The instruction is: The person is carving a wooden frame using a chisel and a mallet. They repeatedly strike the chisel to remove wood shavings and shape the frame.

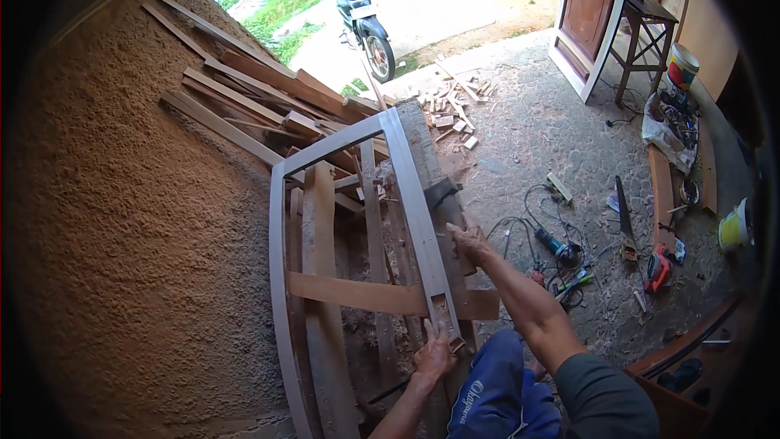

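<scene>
Two hands, head view: the right hand point(470, 244) grasps a dark tool point(443, 192) beside the frame point(413, 211), which lies over planks point(319, 223); the left hand point(436, 358) touches the frame's near end, whether gripping I cannot tell.

Grey frame point(416, 211) cut off below, door point(589, 16) above; items point(676, 120) in white bag point(656, 132) indistinct.
</scene>
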Available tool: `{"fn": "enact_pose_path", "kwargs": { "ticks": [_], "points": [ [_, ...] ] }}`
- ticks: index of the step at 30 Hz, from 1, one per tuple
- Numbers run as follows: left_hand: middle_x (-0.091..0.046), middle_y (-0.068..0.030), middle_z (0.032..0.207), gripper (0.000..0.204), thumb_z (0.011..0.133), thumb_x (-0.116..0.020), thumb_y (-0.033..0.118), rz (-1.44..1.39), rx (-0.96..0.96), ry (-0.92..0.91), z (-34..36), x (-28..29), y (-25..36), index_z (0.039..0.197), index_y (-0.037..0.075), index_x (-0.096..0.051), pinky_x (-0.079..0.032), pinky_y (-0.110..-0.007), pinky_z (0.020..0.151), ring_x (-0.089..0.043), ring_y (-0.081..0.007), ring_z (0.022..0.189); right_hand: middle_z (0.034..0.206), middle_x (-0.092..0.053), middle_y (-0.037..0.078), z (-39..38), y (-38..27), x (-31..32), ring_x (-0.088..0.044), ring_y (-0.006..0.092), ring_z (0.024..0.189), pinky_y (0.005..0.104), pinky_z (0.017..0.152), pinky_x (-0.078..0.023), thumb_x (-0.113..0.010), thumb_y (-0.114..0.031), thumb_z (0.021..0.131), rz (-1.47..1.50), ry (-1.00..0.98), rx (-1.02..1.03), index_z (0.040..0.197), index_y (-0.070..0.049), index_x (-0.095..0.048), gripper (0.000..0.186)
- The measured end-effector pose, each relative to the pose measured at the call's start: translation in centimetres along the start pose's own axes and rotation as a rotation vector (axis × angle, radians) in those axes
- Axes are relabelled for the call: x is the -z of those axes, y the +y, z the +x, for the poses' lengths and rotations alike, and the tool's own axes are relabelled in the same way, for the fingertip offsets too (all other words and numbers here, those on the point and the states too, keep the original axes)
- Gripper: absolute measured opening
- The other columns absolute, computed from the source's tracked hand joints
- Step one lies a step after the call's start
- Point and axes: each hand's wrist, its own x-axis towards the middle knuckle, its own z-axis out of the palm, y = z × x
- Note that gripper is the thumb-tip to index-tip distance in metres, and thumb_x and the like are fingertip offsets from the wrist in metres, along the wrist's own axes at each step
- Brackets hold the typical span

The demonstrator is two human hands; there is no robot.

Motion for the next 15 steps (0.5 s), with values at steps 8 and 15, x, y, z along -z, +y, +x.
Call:
{"fn": "enact_pose_path", "kwargs": {
  "ticks": [8, 15],
  "points": [
    [-0.017, -0.0365, 0.161, 0.079, 0.085, -0.065, 0.020, 0.009, -0.109, 0.055, 1.4, -0.3, 0.8, 0.158, 0.014, -0.034, -0.055, -0.055, 0.092, -0.063, -0.0504, 0.117, 0.130, -0.057, 0.026, 1.8, 2.3, 1.3, -0.054, 0.0432, 0.121, 0.0463, 0.102, -0.045, -0.067, -0.037, 0.090, -1.009, 0.485, 0.234, 0.142, -0.003, -0.052, 0.064],
    [-0.032, -0.0251, 0.160, 0.052, 0.092, -0.068, 0.024, -0.164, -0.377, 0.322, -3.8, 1.6, 0.6, 0.140, 0.009, -0.056, -0.057, -0.049, 0.088, -0.067, -0.0454, 0.111, 0.097, -0.068, 0.008, -20.7, 6.2, -1.2, -0.064, 0.0154, 0.086, 0.0324, 0.075, -0.053, -0.059, -0.029, 0.103, -0.206, -0.071, -0.054, 0.127, -0.003, -0.065, 0.036]
  ]
}}
